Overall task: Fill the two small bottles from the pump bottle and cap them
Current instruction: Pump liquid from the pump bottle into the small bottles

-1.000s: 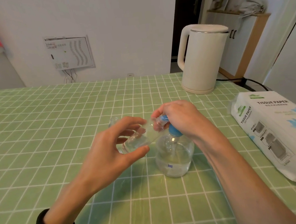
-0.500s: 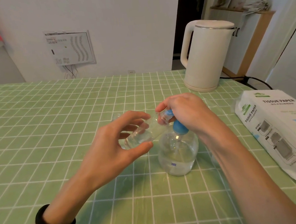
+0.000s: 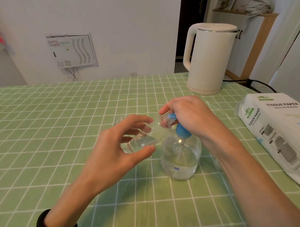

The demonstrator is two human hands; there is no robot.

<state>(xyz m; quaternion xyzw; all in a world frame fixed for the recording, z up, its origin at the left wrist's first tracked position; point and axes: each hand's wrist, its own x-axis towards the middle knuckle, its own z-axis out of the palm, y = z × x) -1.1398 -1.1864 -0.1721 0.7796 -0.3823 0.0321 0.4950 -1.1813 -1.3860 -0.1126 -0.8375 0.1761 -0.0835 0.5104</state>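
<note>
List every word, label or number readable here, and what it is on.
"TISSUE PAPER": top of the tissue pack, large print.
"TISSUE PAPER": the pack's side, under a green logo.
Smaller print on the pack: too small to read.
Print on the wall panel: blurred.
Sticker on the pump bottle: too small to read.

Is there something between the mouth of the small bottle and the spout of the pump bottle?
Nothing visible. The left hand holds the small bottle tilted, its mouth right at the blue pump head under the right hand. Those fingers hide whether mouth and spout touch.
</note>
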